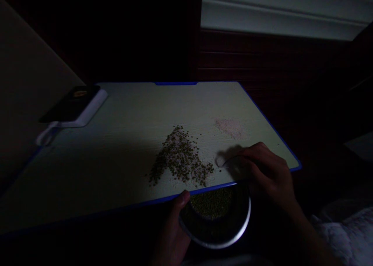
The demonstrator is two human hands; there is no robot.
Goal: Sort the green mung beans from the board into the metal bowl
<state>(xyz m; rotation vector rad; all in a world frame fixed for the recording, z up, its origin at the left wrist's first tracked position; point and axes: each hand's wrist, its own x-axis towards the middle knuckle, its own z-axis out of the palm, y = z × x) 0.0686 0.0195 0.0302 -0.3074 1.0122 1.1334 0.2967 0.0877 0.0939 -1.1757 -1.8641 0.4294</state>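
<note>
Fingers of your right hand (266, 168) pinch the thin, spoon-like tool (223, 164), so stroke lightly beside the small dark-green beans (181, 153) heaped on the pale, blue-edged board (131, 106), keeping the round, silver-rimmed bowl (239, 233) steady beneath its edge, though your left hand's (176, 229) grip is unclear.

1. Overall exposure: dim, with a cool cast. The upper left and far right fall to near black.
2. Brightest areas: the middle of the board (163, 102) and the pale panel (268, 15) at upper right.
3. Shadows: the right hand (266, 168) casts a soft shadow leftward, indicating light from the right. The board's lower left is dark.
4. Glare: a bright arc marks the rim of the bowl (247, 219).
5. Definition: the seeds (182, 153) appear grainy; the right forearm is soft.
</note>
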